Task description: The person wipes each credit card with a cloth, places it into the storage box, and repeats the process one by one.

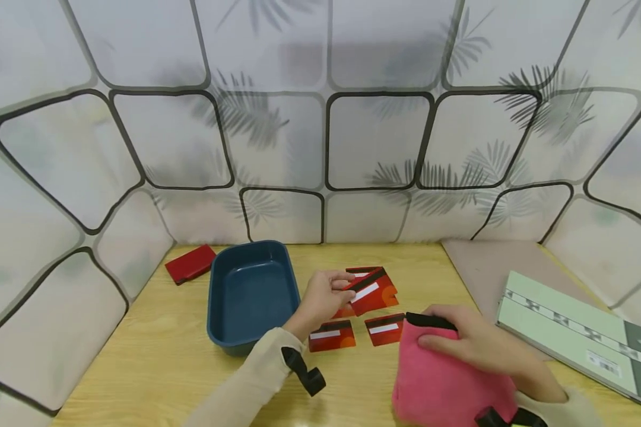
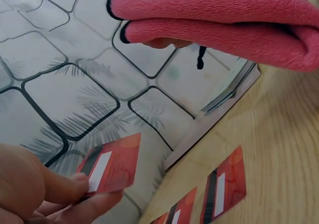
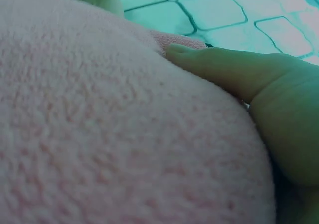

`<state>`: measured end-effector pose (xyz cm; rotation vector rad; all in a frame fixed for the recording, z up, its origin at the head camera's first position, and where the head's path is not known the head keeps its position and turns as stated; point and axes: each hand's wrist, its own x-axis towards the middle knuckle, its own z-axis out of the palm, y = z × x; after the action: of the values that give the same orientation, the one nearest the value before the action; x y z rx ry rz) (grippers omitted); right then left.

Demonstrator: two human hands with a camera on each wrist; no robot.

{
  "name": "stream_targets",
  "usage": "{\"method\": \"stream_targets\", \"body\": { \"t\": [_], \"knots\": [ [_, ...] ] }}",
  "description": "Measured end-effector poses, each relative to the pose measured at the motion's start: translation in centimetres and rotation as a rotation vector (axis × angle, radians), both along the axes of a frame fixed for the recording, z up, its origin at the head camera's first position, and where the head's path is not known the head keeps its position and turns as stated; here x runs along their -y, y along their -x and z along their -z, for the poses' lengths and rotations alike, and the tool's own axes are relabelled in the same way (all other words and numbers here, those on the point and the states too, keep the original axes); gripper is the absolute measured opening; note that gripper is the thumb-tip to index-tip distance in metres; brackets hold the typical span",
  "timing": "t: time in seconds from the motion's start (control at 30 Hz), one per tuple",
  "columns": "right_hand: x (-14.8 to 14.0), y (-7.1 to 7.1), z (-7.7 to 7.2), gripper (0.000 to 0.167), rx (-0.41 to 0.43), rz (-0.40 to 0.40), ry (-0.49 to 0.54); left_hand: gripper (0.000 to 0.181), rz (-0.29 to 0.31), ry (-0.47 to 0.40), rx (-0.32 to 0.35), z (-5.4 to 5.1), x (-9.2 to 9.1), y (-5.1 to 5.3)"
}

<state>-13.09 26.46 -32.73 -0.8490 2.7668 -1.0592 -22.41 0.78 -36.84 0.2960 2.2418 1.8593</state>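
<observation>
Red card [image 1: 373, 293], dark stripe and white strip facing up, pinched between thumb and fingers of the left hand [image 1: 320, 299], over the middle of the wooden tabletop [image 1: 139, 356]. Left wrist view shows it clear of the table.

Far left: flat dark-red case [image 1: 190, 264] lying near the back edge of the table. Just beside it, a deep blue bin [image 1: 256, 302] with rounded corners; nothing seen inside. Left forearm in a cream sleeve [image 1: 262, 367], black wrist mount [image 1: 305, 372] attached, passes the bin's near right corner.

Centre: two red cards lie face-alike on the table, near card [image 1: 332, 336] just below the left hand, second card [image 1: 386, 329] to its right, a gap between them. More red card surface shows behind and below the held card; count cannot be told.

Right of centre: right hand [image 1: 475, 341] grips a folded pink plush item [image 1: 443, 379] with black edging, thumb on the near face. Contact between its lower end and the table: cannot tell.

Far right: grey-beige board [image 1: 470, 267] lying flat; pale green folder [image 1: 571, 332] rests partly on it, patterned band and barcode label uppermost.
</observation>
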Motion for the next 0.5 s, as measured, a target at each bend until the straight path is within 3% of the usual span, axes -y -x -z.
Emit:
{"method": "stream_targets", "body": {
  "t": [0.1, 0.27, 0.4, 0.5],
  "knots": [
    [0.8, -0.1, 0.0, 0.014, -0.007, -0.013, -0.007, 0.024, 0.009, -0.043, 0.024, 0.7, 0.1, -0.5],
    [2.3, 0.2, -0.2, 0.02, 0.023, 0.018, -0.027, 0.022, 0.003, -0.098, 0.006, 1.2, 0.0, -1.1],
    [3.6, 0.7, -0.2, 0.022, 0.031, 0.025, -0.032, 0.024, -0.013, -0.123, -0.002, 1.1, -0.2, -1.4],
    [4.4, 1.1, -0.2, 0.021, -0.008, 0.017, -0.048, 0.025, 0.008, -0.131, 0.005, 0.6, -0.3, -1.8]
  ]
}}
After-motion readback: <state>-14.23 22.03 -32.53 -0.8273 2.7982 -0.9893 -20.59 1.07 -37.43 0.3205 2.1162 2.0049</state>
